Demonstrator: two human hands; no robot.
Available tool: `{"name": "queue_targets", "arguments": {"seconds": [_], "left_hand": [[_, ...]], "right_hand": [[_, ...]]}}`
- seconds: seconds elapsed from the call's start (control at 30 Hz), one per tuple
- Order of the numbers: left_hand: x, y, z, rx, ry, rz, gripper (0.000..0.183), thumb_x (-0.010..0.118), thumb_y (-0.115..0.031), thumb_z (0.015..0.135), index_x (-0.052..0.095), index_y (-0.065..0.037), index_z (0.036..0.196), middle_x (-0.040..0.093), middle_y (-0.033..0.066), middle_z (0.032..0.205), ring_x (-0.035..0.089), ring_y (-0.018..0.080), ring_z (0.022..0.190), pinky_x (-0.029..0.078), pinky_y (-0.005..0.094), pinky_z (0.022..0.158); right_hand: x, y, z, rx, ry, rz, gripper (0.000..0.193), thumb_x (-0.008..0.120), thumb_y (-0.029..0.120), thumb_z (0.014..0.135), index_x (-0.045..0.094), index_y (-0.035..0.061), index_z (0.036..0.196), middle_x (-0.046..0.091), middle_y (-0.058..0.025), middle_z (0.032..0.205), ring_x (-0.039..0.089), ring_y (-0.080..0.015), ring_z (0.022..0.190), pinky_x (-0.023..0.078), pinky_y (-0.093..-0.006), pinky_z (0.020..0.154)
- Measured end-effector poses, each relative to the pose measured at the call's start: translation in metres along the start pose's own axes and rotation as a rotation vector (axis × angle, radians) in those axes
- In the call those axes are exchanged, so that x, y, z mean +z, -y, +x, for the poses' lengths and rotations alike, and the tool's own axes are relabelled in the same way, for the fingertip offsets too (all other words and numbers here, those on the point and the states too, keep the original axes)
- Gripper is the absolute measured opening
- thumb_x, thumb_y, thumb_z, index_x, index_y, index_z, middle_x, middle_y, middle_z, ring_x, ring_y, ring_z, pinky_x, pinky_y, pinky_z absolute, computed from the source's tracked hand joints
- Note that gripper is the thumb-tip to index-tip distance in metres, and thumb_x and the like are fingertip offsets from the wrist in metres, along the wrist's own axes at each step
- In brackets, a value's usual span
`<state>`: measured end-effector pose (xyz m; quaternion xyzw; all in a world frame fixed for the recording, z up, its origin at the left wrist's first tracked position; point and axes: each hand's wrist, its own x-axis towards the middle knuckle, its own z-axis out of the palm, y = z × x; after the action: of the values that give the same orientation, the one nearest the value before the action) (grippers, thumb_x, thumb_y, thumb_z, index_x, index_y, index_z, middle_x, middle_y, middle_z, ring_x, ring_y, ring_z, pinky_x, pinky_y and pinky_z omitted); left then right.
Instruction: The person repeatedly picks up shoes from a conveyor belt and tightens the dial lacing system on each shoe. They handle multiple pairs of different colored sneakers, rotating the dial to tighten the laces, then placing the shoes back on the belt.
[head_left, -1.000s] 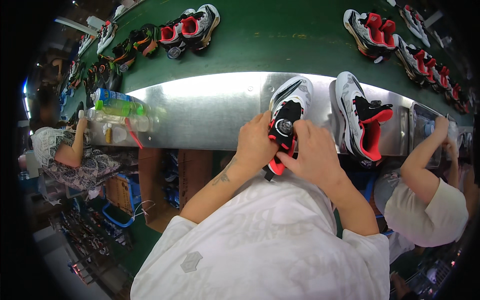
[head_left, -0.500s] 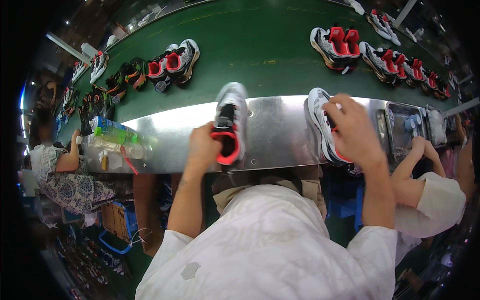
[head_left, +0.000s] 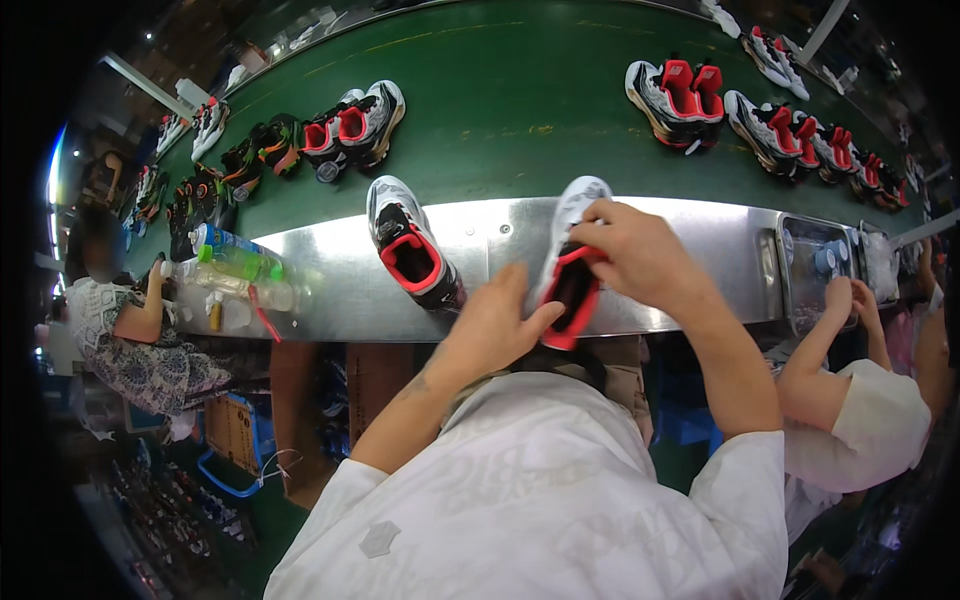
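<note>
Two white, black and red sneakers are in front of me on the steel ledge (head_left: 480, 260). The right sneaker (head_left: 575, 285) points away from me, and my right hand (head_left: 635, 255) pinches it at its collar near the tongue. My left hand (head_left: 490, 325) is beside that sneaker's heel, thumb spread away from the fingers. Whether the thumb touches the heel I cannot tell. The left sneaker (head_left: 405, 250) stands by itself, toe angled to the far left, with no hand on it.
Beyond the ledge, a green table (head_left: 480, 110) bears rows of sneakers at left (head_left: 355, 125) and right (head_left: 675, 105). Plastic bottles (head_left: 240, 275) lie at the ledge's left end. A metal tray (head_left: 800, 270) sits at the right, near a co-worker's hands (head_left: 850, 295). Another person sits at left.
My left hand has let go of the left sneaker, now turned and farther left, and has moved right. My right hand has brought the right sneaker leftward to the middle.
</note>
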<state>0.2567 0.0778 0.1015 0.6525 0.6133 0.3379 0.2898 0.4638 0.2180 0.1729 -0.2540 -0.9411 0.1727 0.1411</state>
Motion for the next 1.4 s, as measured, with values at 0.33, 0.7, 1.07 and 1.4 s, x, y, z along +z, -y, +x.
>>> {"name": "queue_targets", "arguments": {"seconds": [0.33,0.7,1.07,1.4], "left_hand": [[0.006,0.003,0.005,-0.286,0.234,-0.217,0.027,0.065,-0.015,0.099,0.072,0.006,0.115,0.066,0.0157,0.07,0.065,0.0198,0.061,0.054,0.0399,0.062],[0.02,-0.037,0.06,0.367,0.159,0.048,0.043,0.067,0.005,0.079,0.072,-0.001,0.121,0.067,0.0195,0.132,0.062,0.0434,0.124,0.053,0.0486,0.106],[0.042,-0.037,0.048,0.467,0.147,0.364,0.019,0.075,-0.002,0.067,0.076,-0.002,0.087,0.063,0.0193,0.129,0.058,0.0363,0.124,0.043,0.0524,0.106],[0.072,-0.014,0.01,-0.201,-0.211,-0.429,0.063,0.077,-0.001,0.087,0.061,-0.002,0.147,0.071,0.0224,0.131,0.073,0.0301,0.118,0.058,0.0393,0.098]], "right_hand": [[0.041,0.01,-0.006,-0.14,0.261,-0.103,0.043,0.082,0.009,0.076,0.077,0.0054,0.119,0.063,-0.0141,0.119,0.062,-0.0366,0.116,0.057,-0.0443,0.093],[0.084,0.015,-0.083,0.662,-0.073,0.284,0.046,0.078,0.034,0.096,0.056,0.0011,0.119,0.068,-0.0147,0.075,0.066,-0.0389,0.064,0.059,-0.0487,0.069],[0.066,0.021,-0.089,0.679,0.001,0.526,0.028,0.073,0.024,0.099,0.059,0.0009,0.106,0.07,-0.0239,0.09,0.069,-0.0441,0.081,0.057,-0.0491,0.076],[-0.008,0.013,-0.041,0.218,-0.006,0.212,0.018,0.059,0.012,0.103,0.066,0.0042,0.118,0.072,-0.0196,0.109,0.069,-0.0427,0.104,0.056,-0.0526,0.087]]}}
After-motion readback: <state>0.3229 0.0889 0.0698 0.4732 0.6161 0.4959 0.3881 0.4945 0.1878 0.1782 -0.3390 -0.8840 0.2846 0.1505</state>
